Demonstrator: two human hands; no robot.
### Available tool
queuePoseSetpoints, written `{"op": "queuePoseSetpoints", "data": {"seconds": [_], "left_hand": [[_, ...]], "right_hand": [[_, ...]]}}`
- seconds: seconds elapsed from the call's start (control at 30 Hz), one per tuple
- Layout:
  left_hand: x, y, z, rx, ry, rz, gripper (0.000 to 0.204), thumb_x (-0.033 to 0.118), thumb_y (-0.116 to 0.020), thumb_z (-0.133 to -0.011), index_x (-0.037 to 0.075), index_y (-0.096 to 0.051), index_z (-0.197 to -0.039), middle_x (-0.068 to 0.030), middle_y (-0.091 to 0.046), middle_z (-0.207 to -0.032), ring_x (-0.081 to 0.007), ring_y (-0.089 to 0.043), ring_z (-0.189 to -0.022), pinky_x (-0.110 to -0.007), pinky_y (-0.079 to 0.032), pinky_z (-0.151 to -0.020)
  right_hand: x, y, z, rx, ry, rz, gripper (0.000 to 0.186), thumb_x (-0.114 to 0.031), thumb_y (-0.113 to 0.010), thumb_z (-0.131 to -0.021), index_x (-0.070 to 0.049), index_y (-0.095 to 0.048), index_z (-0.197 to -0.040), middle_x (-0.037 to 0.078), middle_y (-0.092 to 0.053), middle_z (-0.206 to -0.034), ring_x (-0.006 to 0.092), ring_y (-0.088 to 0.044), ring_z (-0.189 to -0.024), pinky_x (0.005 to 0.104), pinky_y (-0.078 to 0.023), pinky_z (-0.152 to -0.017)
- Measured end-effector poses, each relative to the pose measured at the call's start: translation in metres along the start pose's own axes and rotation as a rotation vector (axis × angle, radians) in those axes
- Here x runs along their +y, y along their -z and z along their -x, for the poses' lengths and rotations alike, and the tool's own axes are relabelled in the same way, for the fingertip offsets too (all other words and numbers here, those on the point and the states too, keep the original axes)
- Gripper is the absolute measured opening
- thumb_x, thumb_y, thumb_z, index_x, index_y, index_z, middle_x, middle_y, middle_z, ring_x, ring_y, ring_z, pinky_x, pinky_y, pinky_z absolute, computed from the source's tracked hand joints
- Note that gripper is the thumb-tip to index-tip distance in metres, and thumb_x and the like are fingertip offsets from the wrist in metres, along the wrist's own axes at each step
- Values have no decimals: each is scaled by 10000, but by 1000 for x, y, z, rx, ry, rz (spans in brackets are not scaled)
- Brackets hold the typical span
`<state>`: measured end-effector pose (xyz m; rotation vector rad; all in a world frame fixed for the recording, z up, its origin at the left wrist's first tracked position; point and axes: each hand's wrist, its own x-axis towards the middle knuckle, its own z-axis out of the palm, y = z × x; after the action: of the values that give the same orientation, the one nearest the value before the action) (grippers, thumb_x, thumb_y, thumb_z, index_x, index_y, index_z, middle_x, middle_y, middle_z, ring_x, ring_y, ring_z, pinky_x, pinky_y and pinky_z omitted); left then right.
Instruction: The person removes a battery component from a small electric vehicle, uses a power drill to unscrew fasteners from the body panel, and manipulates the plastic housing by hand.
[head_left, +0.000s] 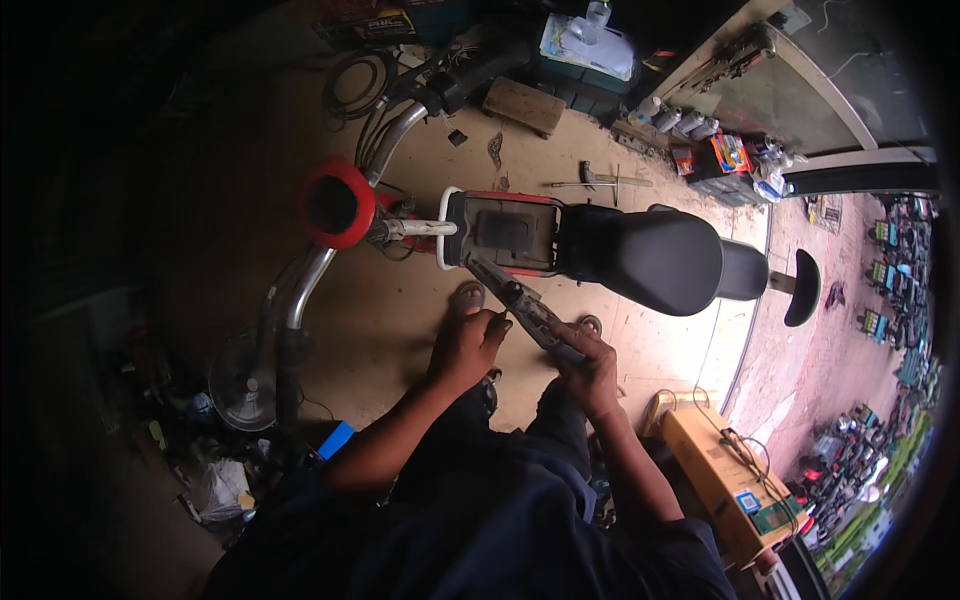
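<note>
The right hand (590, 368) is closed on the pliers (520, 300), left hand (465, 345) touching; they look hard, heavy, best held by the handles.

Smooth black saddle (655, 258), shiny metal handlebar (300, 295), dull metal pliers (520, 305).

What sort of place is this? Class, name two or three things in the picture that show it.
Probably a small roadside repair shop for electric bikes. A bike stands on the floor with its seat raised, a hammer lies nearby, and the right hand holds a tool.
</note>
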<state>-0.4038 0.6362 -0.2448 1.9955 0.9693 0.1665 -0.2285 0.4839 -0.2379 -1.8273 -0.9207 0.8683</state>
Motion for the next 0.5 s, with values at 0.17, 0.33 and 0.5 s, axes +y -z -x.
{"op": "queuePoseSetpoints", "data": {"seconds": [0.17, 0.33, 0.5], "left_hand": [[-56, -29, -11, -196, 337, 535, 219, 167, -538, -1090, 4, -645, -991, -30, -641, -703, -102, -623, -581, -277, -526, -547], [-83, -69, -21, -466, 549, 899, 433, 447, -508, -1097, 72, -609, -908, -39, -640, -703, -127, -636, -550, -244, -462, -472], [-123, -159, -25, -768, 947, 1477, 496, 533, -481, -1072, 121, -521, -800, -75, -527, -612, -278, -575, -498, -333, -459, -475]], "right_hand": [[24, -41, 12, 116, -118, 4, 377, 80, -726, -816, -10, -734, -1182, 153, -736, -1116, 264, -710, -1019, 329, -535, -927], [96, -61, 39, 239, -132, -86, 313, 67, -727, -832, 3, -729, -1138, 144, -743, -1086, 258, -714, -1013, 339, -538, -922], [195, -65, 67, 310, -162, -214, 308, 83, -727, -832, 12, -731, -1131, 155, -750, -1054, 259, -715, -1010, 345, -536, -933]]}}
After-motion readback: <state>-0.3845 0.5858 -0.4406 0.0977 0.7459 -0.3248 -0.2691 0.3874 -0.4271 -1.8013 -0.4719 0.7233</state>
